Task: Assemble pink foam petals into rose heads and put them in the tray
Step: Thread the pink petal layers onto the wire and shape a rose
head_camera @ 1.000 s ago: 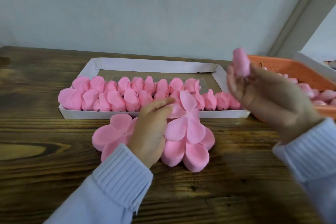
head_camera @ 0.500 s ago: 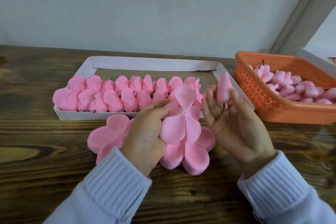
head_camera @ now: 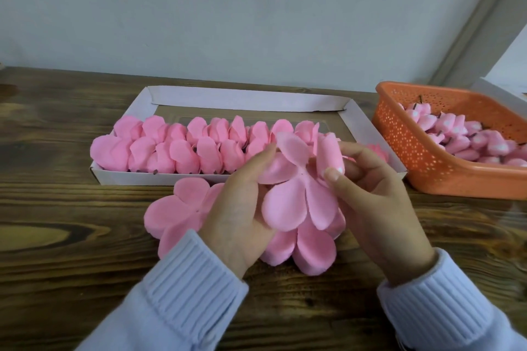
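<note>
- Head view: left hand [head_camera: 242, 208] has a flat pink petal sheet [head_camera: 296, 196] pinched between thumb and fingers, lifted just in front of the white tray [head_camera: 248, 100].
- Right hand [head_camera: 376, 196] grips a small rolled pink bud [head_camera: 329, 154] right over the sheet's middle.
- Tray's got two rows of finished rose heads [head_camera: 182, 145], soft matte foam.
- More petal stacks [head_camera: 176, 214] lie on the wooden table [head_camera: 57, 265]; orange basket [head_camera: 422, 157] of buds sits to the right.

A dark wooden table [head_camera: 71, 236] with strong grain fills the near scene. A pale, plain wall [head_camera: 228, 8] rises at its far edge, a grey strip [head_camera: 479, 23] slanting at far right.
</note>
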Demonstrator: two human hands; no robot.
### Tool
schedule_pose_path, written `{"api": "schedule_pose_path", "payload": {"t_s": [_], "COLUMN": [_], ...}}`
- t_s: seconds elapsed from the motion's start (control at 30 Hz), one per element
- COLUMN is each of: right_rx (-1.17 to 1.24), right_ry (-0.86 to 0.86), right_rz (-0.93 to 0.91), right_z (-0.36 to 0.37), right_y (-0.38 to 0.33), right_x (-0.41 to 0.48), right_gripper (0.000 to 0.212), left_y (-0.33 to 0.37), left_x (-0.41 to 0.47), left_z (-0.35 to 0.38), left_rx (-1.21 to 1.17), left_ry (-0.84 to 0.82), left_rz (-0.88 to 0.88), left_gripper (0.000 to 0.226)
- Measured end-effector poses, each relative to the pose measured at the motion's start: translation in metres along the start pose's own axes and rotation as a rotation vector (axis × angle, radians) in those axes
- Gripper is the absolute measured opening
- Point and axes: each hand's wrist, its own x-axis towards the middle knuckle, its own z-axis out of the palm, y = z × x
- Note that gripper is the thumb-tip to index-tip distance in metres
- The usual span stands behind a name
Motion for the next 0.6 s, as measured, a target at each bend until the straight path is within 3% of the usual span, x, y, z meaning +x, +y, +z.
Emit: {"api": "schedule_pose_path", "payload": {"t_s": [0.1, 0.17, 0.27, 0.4, 0.6], "right_rx": [-0.064, -0.111, -0.162, -0.17, 0.041], "right_ry": [0.021, 0.009, -0.01, 0.061, 0.24], "right_rz": [-0.074, -0.124, -0.177, -0.23, -0.335], "right_z": [0.0, 0.001, 0.002, 0.003, 0.002], "right_y": [0.0, -0.001, -0.003, -0.003, -0.01], "right_x": [0.0, -0.001, -0.002, -0.002, -0.001], "right_gripper": [0.031, 0.027, 0.024, 0.027, 0.031], "left_y": [0.003, 0.003, -0.002, -0.005, -0.006], "left_x": [-0.006, -0.008, -0.004, -0.002, -0.005], "left_z": [0.002, 0.002, 0.0, 0.0, 0.002], "left_rx": [0.007, 0.078, 0.282, 0.335, 0.569], "left_ry": [-0.1, -0.117, 0.044, 0.154, 0.269], "left_rz": [-0.042, -0.06, 0.029, 0.079, 0.258], "left_gripper": [0.054, 0.045, 0.027, 0.026, 0.015]}}
